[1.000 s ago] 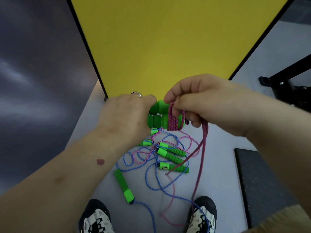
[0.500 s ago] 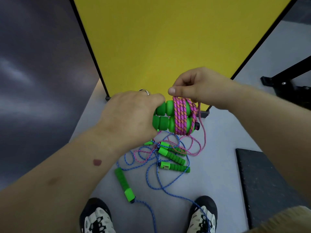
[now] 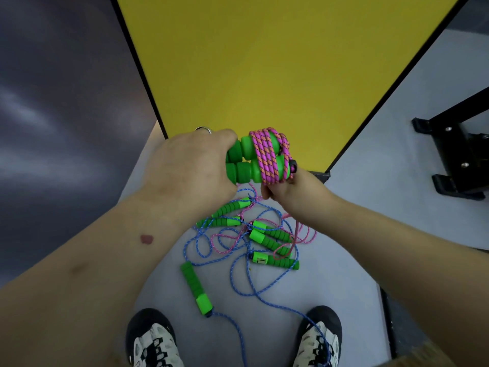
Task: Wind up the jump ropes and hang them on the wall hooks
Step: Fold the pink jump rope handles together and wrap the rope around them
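jump ropes (image 3: 246,242) tangled between shoes (image 3: 153,343)

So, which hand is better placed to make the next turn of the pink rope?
The right hand: it holds the pink rope under the green handles, which the left hand grips.

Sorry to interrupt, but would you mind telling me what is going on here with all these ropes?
A person is winding a pink jump rope around its two green handles. The left hand grips the handles side by side, while the right hand sits just below the coil, guiding the cord; its grip is partly hidden. Several blue and pink ropes with green handles lie tangled on the floor by the person's shoes, not yet wound.
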{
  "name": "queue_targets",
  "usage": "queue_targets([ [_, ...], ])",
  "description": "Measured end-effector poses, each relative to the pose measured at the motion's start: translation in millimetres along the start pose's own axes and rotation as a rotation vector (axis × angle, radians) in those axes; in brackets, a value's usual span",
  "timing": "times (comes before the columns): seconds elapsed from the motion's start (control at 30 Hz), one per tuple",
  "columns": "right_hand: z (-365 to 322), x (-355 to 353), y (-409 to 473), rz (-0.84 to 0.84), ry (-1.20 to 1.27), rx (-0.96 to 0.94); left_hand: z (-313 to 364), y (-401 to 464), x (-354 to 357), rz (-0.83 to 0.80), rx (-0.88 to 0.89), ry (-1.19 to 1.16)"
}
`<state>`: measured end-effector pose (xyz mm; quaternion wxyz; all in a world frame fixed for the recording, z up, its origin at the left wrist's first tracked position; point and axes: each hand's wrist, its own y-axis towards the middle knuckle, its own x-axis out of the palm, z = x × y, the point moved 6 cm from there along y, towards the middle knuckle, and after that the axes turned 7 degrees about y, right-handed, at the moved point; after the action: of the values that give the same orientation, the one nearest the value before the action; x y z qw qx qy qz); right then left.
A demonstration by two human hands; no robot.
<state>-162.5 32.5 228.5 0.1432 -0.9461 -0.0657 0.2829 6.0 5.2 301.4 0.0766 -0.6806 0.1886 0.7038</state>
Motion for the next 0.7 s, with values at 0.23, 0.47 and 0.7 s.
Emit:
queue_targets([
  [0.23, -18.8, 17.0, -37.1, -0.019, -0.301, -0.118, -9.5, 0.6, 4.0, 0.01, -0.039, 0.042],
  [0.47, -67.7, 5.6, -60.4, 0.088, -0.619, -0.272, -8.4, 0.5, 10.4, -0.022, -0.017, 0.051],
  [0.7, -94.5, -25.5, -46.3, 0.047, -0.586, -0.231, -0.9, -0.6, 12.4, -0.027, 0.058, 0.069],
])
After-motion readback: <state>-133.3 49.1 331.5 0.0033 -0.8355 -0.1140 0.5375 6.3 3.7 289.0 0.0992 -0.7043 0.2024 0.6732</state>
